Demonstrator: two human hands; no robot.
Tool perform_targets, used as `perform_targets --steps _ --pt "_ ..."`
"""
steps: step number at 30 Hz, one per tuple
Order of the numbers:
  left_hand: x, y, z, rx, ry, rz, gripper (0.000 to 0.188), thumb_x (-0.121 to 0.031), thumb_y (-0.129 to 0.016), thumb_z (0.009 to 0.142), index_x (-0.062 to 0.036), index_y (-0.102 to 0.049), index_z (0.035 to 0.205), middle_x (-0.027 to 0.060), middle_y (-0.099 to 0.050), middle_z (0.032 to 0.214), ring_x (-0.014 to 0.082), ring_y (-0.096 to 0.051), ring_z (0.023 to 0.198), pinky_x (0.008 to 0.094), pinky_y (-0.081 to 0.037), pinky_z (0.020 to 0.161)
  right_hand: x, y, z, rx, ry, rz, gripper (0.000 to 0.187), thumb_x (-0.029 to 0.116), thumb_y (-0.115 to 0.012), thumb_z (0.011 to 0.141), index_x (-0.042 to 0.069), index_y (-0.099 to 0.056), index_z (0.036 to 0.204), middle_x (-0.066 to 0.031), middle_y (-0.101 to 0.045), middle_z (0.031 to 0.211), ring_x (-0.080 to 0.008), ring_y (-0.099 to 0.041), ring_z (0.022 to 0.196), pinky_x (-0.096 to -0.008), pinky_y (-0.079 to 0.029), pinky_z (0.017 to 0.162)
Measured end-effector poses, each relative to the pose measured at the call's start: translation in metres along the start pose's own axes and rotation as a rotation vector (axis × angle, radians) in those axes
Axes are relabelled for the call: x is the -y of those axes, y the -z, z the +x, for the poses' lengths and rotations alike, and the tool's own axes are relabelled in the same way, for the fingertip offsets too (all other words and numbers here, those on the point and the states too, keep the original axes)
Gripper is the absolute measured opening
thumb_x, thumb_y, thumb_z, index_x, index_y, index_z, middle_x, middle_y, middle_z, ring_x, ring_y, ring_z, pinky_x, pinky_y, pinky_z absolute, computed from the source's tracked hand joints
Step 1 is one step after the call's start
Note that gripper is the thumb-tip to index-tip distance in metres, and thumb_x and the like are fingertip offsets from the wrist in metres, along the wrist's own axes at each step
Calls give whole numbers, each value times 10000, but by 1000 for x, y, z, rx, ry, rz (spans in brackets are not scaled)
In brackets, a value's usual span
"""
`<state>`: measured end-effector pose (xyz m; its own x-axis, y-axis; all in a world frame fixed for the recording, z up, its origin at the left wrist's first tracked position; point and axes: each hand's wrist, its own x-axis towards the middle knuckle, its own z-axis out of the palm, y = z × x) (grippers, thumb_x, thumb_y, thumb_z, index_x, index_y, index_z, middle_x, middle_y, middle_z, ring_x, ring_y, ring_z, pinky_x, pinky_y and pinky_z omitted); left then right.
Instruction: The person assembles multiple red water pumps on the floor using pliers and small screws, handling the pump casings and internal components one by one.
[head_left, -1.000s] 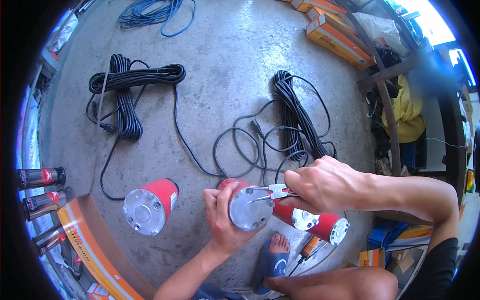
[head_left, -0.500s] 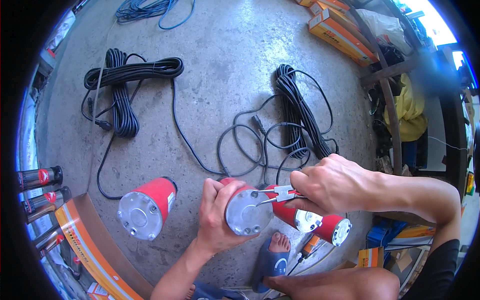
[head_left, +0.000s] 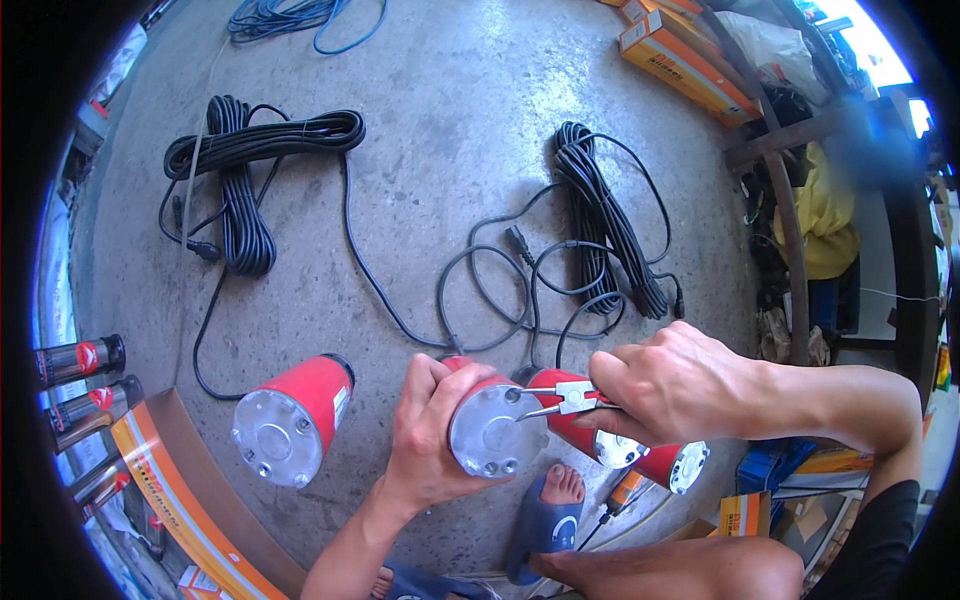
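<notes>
My left hand (head_left: 425, 445) is wrapped round a red cylindrical housing (head_left: 498, 430) with a pale metal end face turned up toward me. In my right hand (head_left: 665, 385) are circlip pliers (head_left: 574, 397) with thin, parted jaws and red on the handles. Their tips are over the right side of the end face; whether they touch it, I cannot tell. A second red housing (head_left: 312, 400) lies on the left. Two more, a red housing (head_left: 560, 385) and a partly hidden red housing (head_left: 668, 465), are below and beside the pliers.
Two black cable bundles (head_left: 250, 190) (head_left: 605, 220) lie on the concrete floor, with loose loops running to the housings. A blue cable coil (head_left: 290, 20) is at the far edge. An open orange box (head_left: 190, 490) stands near left; a long orange box (head_left: 685, 65) lies far right.
The pliers and my right hand have shifted slightly right and the jaws look wider apart. My left hand still grips the housing.
</notes>
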<state>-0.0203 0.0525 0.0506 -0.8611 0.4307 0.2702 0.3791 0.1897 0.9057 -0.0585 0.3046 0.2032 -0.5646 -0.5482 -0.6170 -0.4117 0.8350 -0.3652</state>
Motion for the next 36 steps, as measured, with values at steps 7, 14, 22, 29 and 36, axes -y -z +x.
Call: perform_targets --steps 7,14,22,29,36 --pt "8 -3 -6 5 39 -21 949 -375 -1010 477 -47 -638 1286 96 -613 1113 272 -518 916 415 -479 821 -1 6 5 61 -9 -16 521 483 -578 1061 14 -510 847 -155 -578 551 -376 -631 475 -487 -499 456" --pt "8 -1 -3 23 35 -31 953 -352 -1007 465 -50 -633 1287 97 -633 1149 278 -522 927 416 -481 830 0 7 4 20 13 -78 506 468 -582 1061 10 -510 858 -163 -594 568 -371 -657 503 -491 -521 472" --pt "6 1 -1 29 27 -28 949 -329 -1006 463 -58 -625 1289 119 -580 1095 286 -521 911 418 -482 820 4 -4 4 62 -48 -57 506 453 -606 1045 -22 -511 898 -209 -642 684 -412 -682 557 -521 -543 488" --pt "9 3 11 103 -20 -90 902 -284 -1002 488 -67 -628 1281 125 -567 1056 297 -551 910 419 -504 806 -4 -10 1 67 -31 -4 515 466 -615 1040 -21 -523 900 -202 -629 628 -414 -679 551 -516 -537 487" --pt "17 18 20 257 -14 -147 920 -291 -1007 444 -78 -650 1264 101 -653 1108 288 -549 937 412 -504 831 -14 -17 7 67 63 104 496 459 -607 1050 -4 -536 888 -178 -589 559 -427 -636 505 -502 -520 481"
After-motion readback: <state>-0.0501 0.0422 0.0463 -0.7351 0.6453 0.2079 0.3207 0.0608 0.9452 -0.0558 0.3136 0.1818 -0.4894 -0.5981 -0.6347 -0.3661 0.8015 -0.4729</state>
